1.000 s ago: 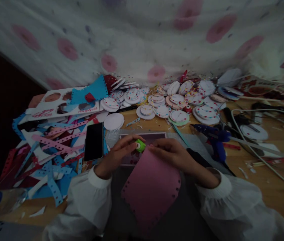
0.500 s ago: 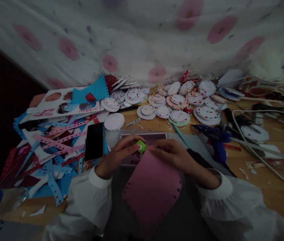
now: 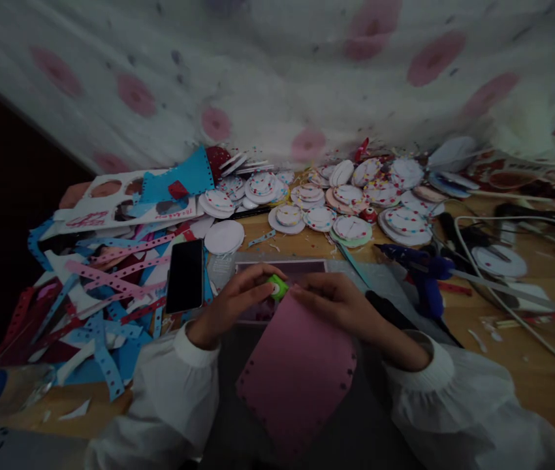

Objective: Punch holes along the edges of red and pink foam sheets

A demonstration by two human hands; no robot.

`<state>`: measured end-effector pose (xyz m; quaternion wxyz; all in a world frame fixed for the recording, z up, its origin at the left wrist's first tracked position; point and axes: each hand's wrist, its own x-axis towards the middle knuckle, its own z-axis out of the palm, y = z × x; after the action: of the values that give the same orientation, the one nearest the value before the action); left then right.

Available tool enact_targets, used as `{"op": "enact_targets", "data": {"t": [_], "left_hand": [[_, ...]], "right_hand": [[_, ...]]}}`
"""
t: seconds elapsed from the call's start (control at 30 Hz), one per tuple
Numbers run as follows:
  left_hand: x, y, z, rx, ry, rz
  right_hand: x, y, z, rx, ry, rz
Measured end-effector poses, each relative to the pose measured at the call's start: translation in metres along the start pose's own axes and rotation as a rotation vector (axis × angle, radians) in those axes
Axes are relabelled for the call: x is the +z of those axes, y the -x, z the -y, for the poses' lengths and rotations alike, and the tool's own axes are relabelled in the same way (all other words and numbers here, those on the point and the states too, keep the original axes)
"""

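My left hand (image 3: 238,297) is closed around a small green hole punch (image 3: 278,287), thumb on its pale button. My right hand (image 3: 339,300) pinches the upper corner of a pink sheet (image 3: 301,365), right beside the punch. Holes run along the sheet's lower edges, and it hangs tilted toward me. Whether the corner sits inside the punch's slot is hidden by my fingers. Behind my hands lies a shallow pale-rimmed box (image 3: 282,265), partly covered by them.
Punched paper strips (image 3: 106,277) heap at the left beside a black phone (image 3: 185,275). Decorated white discs (image 3: 350,228) crowd the back. A blue glue gun (image 3: 424,274) and a white cable (image 3: 483,274) lie at the right; a plastic bottle (image 3: 8,388) lies at the lower left.
Both hands keep almost the same place and grip. The pink sheet's left and lower edges have shifted very slightly.
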<state>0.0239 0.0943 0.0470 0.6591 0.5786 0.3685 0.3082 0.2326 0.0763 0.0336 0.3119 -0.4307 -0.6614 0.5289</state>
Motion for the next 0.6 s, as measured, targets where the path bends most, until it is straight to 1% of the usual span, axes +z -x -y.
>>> {"op": "enact_targets", "data": {"t": [0.23, 0.4, 0.6], "left_hand": [[-0.0003, -0.0005, 0.0011, -0.001, 0.015, 0.008], [0.0005, -0.0001, 0.0007, -0.004, 0.018, -0.019], [0.001, 0.0004, -0.0009, -0.012, 0.027, 0.001]], "right_hand": [[-0.0006, 0.0004, 0.0008, 0.008, -0.011, 0.003], [-0.0009, 0.0009, 0.0019, 0.008, -0.023, 0.003], [0.0002, 0.0001, 0.0011, 0.017, -0.017, 0.007]]}}
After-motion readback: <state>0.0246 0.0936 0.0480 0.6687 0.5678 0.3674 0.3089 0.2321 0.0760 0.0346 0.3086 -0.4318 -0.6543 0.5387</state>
